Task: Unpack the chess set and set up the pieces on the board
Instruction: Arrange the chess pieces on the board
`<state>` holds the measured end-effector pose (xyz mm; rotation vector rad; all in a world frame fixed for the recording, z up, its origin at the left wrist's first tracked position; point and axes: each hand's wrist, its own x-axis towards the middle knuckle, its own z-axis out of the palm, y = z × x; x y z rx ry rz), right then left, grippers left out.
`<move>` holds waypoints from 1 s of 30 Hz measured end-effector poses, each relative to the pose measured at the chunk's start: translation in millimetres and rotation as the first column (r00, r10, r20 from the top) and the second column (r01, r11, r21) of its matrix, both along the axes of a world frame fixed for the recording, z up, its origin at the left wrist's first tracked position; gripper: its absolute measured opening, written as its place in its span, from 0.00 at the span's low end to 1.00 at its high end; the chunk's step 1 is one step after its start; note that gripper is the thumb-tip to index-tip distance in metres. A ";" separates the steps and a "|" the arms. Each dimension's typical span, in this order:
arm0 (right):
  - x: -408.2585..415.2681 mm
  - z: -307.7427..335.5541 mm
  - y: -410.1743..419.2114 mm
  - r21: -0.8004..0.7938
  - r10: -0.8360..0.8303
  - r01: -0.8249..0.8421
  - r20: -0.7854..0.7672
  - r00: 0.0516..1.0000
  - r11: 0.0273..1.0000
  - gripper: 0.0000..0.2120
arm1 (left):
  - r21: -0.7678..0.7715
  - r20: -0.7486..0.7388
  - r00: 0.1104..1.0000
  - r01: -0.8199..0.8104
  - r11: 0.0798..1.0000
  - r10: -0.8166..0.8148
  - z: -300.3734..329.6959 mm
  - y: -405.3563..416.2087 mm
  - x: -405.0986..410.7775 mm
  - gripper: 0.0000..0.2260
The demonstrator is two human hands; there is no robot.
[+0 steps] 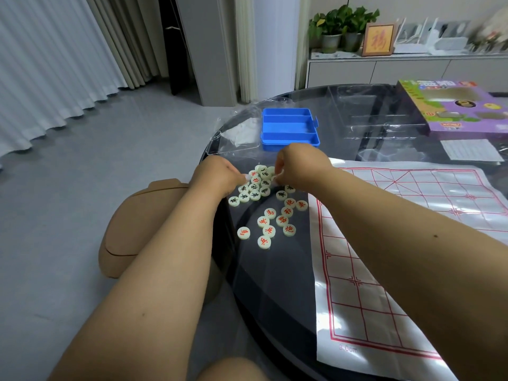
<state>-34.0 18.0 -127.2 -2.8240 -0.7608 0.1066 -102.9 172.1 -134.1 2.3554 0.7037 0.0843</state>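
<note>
Several round pale chess pieces with red or black characters lie loose on the dark glass table, left of the white sheet board with red grid lines. No piece stands on the board. My left hand rests at the left edge of the pile, fingers curled down onto the pieces. My right hand is at the pile's top right, with thumb and fingers pinched on a pale piece. The empty blue plastic case sits open just beyond both hands.
A clear plastic lid or bag lies left of the blue case at the table's rim. A purple game box and a white paper sit at the far right. A tan stool stands by the table's left edge.
</note>
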 end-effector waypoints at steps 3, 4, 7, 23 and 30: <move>0.4 -1.5 0.6 -0.004 -0.035 0.035 -0.036 0.999 0.999 0.15 | -0.001 -0.053 0.999 0.010 1.000 -0.010 3.4 0.3 7.3 0.09; 0.3 -2.1 0.9 -0.002 -0.038 0.038 -0.048 0.998 0.999 0.15 | 0.008 -0.051 0.999 0.014 1.000 -0.014 3.7 1.4 8.4 0.09; 0.6 -3.8 2.2 0.018 -0.040 0.041 -0.055 0.998 0.999 0.15 | 0.053 -0.045 0.999 0.033 0.998 -0.030 3.2 8.0 10.1 0.11; -42.3 16.6 -7.1 0.207 0.186 -0.136 -0.251 0.950 0.969 0.09 | 0.150 0.072 0.975 0.200 0.968 -0.212 19.5 6.2 -40.2 0.01; -44.8 7.2 -4.7 0.190 0.228 -0.182 -0.261 0.938 0.965 0.11 | 0.137 0.030 0.946 0.317 0.939 -0.324 -2.6 -4.6 -67.4 0.05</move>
